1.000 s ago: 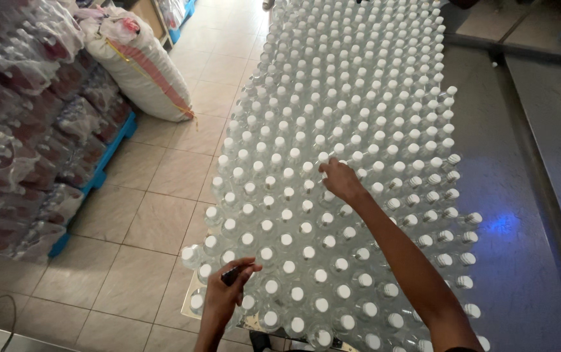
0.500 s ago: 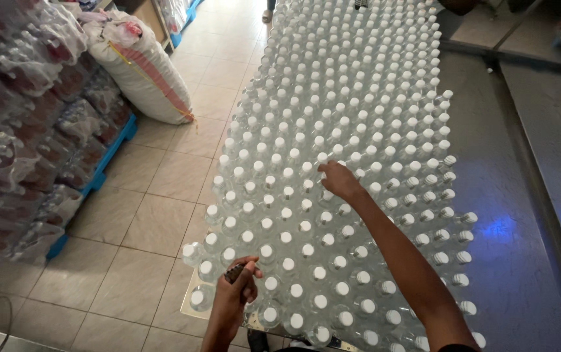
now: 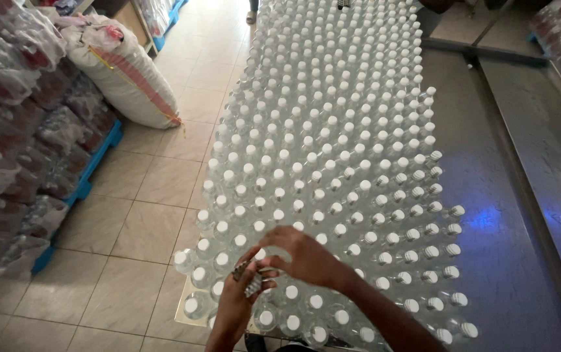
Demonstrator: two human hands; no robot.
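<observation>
Right hand (image 3: 306, 257) withdrew to left hand (image 3: 244, 296), bottles (image 3: 332, 130) seemingly upright.

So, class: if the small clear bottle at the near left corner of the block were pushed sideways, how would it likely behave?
The corner bottle would probably tip easily: it looks tall and narrow, with open floor beside it. It seems light, being small clear plastic. Inner bottles likely resist, packed tightly together.
</observation>
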